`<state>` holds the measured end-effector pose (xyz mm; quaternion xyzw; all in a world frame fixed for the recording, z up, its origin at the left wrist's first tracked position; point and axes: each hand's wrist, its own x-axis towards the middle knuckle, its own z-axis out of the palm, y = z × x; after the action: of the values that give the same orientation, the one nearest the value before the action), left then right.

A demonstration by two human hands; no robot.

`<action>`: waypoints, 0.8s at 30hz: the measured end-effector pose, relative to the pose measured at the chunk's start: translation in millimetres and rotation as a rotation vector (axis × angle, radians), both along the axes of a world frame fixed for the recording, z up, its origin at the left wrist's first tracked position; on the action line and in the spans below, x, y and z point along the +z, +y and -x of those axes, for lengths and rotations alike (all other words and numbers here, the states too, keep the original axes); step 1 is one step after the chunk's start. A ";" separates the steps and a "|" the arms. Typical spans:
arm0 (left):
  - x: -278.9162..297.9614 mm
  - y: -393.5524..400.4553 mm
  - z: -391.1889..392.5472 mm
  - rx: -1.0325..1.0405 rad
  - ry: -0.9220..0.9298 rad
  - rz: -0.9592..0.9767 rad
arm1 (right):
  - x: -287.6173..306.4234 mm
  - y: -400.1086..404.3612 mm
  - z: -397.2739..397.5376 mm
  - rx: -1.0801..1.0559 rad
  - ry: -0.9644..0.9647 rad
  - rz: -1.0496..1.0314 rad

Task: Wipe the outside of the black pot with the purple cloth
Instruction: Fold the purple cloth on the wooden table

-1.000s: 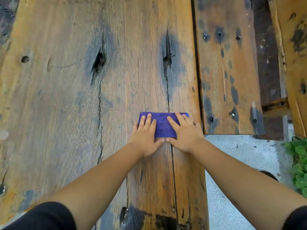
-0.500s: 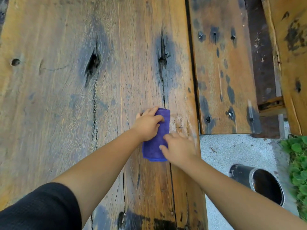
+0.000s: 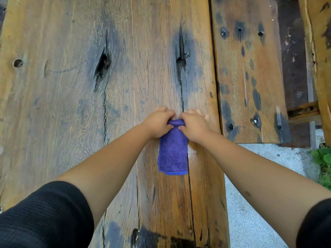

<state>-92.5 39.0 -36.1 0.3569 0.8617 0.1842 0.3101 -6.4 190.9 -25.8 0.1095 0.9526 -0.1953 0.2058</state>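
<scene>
The purple cloth [image 3: 172, 153] lies folded into a narrow strip on the wooden table [image 3: 71, 104], its long side running toward me. My left hand [image 3: 158, 123] and my right hand [image 3: 194, 125] both pinch its far end, fingers curled over the fold. The near end with its stitched hem rests flat on the wood. The black pot is not in view.
A second wooden plank [image 3: 249, 77] with dark stains and nail heads lies to the right across a gap. Grey concrete ground [image 3: 259, 203] shows beyond the table's right edge, with green plants [image 3: 322, 161] at the far right. The table has cracks and knot holes.
The cloth went from a wide flat rectangle under both palms to a narrow lengthwise strip. Both hands moved to its far end and gripped it. The pot seen on the ground has left view.
</scene>
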 end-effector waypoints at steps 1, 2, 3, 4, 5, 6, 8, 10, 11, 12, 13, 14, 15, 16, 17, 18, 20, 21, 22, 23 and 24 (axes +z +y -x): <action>5.1 -4.0 -2.4 -0.009 0.000 -0.037 | 2.6 -0.4 -1.5 0.013 0.030 0.043; 11.6 -8.3 -6.0 -0.016 -0.009 -0.063 | 6.2 -1.0 -4.3 0.019 0.068 0.101; 18.9 -13.0 -11.0 -0.017 -0.023 -0.072 | 10.8 -1.8 -8.2 0.022 0.100 0.158; 26.6 -18.4 -17.9 -0.016 -0.026 -0.067 | 16.2 -3.2 -13.2 0.034 0.126 0.200; 34.3 -24.7 -26.5 -0.023 -0.004 -0.063 | 21.6 -4.9 -19.6 0.060 0.148 0.226; 40.5 -31.8 -36.3 -0.038 0.050 -0.069 | 26.7 -6.7 -27.5 0.099 0.169 0.234; 47.8 -46.9 -58.9 -0.093 0.172 -0.087 | 35.2 -11.0 -47.0 0.203 0.207 0.190; 51.6 -59.6 -84.4 -0.176 0.258 -0.078 | 39.8 -17.4 -72.1 0.325 0.242 0.090; 49.7 -64.4 -95.6 -0.227 0.284 -0.057 | 39.4 -21.2 -85.1 0.377 0.234 0.044; 45.8 -69.1 -105.8 -0.279 0.283 -0.020 | 37.8 -25.3 -97.4 0.418 0.207 0.005; 40.7 -73.4 -116.0 -0.328 0.254 0.033 | 35.7 -29.3 -108.7 0.450 0.163 -0.028; 34.8 -77.8 -125.1 -0.370 0.221 0.092 | 33.2 -32.7 -118.6 0.471 0.125 -0.058; 29.5 -82.0 -132.1 -0.394 0.198 0.138 | 30.8 -35.2 -126.2 0.475 0.101 -0.079; 25.8 -85.2 -137.2 -0.391 0.187 0.151 | 28.8 -36.8 -132.1 0.462 0.096 -0.093; 23.8 -87.0 -140.4 -0.368 0.174 0.137 | 27.3 -38.2 -134.6 0.439 0.098 -0.106; 23.9 -86.5 -141.1 -0.329 0.155 0.103 | 26.8 -39.6 -134.1 0.413 0.103 -0.114; 27.9 -80.9 -136.8 -0.201 0.091 0.000 | 26.7 -43.0 -124.8 0.319 0.096 -0.077; 29.2 -76.3 -132.1 -0.111 0.076 -0.052 | 27.1 -44.8 -117.9 0.233 0.087 -0.017; 29.3 -71.7 -126.8 -0.021 0.089 -0.088 | 26.9 -46.2 -111.0 0.137 0.072 0.053; 28.2 -67.0 -121.1 0.053 0.123 -0.100 | 25.0 -46.1 -104.8 0.062 0.055 0.092; 26.6 -62.7 -115.4 0.102 0.152 -0.084 | 22.0 -44.6 -99.3 0.039 0.029 0.081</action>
<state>22.9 -23.7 -9.5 0.3384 0.8913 0.2078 0.2188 92.9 146.4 -3.8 0.0796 0.9488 -0.2314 0.2000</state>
